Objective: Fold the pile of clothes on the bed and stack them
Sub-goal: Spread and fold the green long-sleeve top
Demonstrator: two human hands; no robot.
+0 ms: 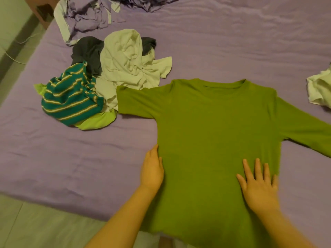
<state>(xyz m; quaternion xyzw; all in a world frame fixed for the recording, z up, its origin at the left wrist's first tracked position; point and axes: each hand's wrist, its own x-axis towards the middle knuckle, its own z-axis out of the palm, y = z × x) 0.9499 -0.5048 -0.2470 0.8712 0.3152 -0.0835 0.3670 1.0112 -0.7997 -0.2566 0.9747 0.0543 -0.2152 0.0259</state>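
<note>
A green T-shirt (211,126) lies spread flat on the purple bed sheet (71,158), collar away from me, its hem hanging over the near edge. My left hand (151,170) rests at the shirt's left side edge, fingers straight. Flat on the lower right of the shirt lies my right hand (258,183), fingers spread. To the left sits the pile of unfolded clothes: a teal striped garment (71,101), a white garment (129,63), a dark garment (87,52) and a lime-green piece (96,122) underneath.
A crumpled purple-and-white cloth (84,18) lies at the bed's far left corner. Another white garment (320,88) sits at the right edge of view. The floor (35,226) shows at the lower left, below the bed's near edge.
</note>
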